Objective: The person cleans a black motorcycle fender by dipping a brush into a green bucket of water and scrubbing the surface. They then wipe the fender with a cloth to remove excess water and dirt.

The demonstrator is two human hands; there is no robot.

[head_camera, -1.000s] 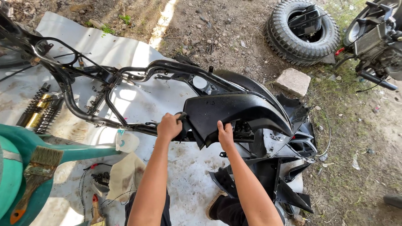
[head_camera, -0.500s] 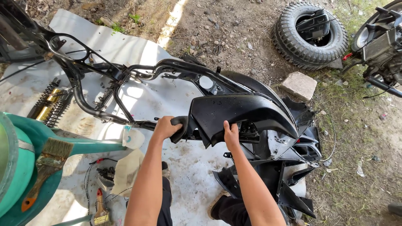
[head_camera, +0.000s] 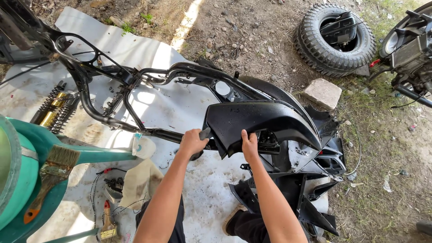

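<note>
A stripped black scooter frame [head_camera: 148, 74] lies on a white sheet [head_camera: 180, 103] on the ground. A black plastic body panel [head_camera: 265, 119] rests against the frame's rear. My left hand [head_camera: 192, 142] is closed around a dark tool handle [head_camera: 203, 135] at the panel's left edge, beside the lower frame tube. My right hand [head_camera: 249, 145] grips the panel's lower edge from below. More black panels [head_camera: 310, 189] hang and lie under it, partly hidden by my right arm.
A teal plastic chair [head_camera: 27, 180] with a paintbrush [head_camera: 49, 175] stands at left. Shock absorbers [head_camera: 56, 108] lie on the sheet. A tyre [head_camera: 335, 38], a stone block [head_camera: 321, 93] and another machine [head_camera: 411, 49] are at the back right. Small tools [head_camera: 108, 220] lie near my feet.
The view has shifted slightly, so the frame and panel sit a bit further right and lower. Both hands keep the same hold at the panel's lower edge.
</note>
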